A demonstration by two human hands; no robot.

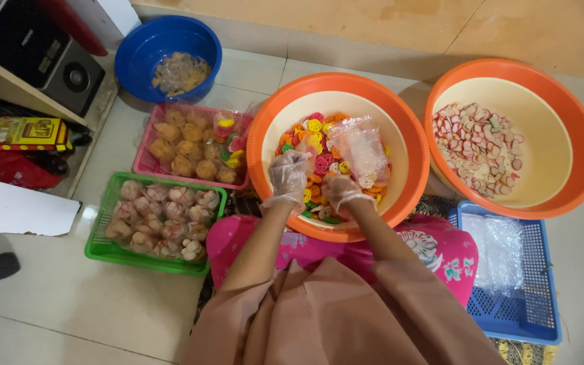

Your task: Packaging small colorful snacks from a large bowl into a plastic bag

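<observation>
Hands both in thin clear plastic gloves, over round orange plastic basin (265, 145) holding multicoloured wheel-shaped crackers (315, 145). Left hand (287, 177) fingers curled down into crackers, grasping some. Right hand (343, 190) clenched on mouth of clear plastic bag (360, 150), partly filled, standing in basin. Second orange basin (579, 128) with pink-white crackers at right. Green basket (103, 247), pink basket (144, 162) with packed bags at left. Blue basket (528, 314) near right knee.
</observation>
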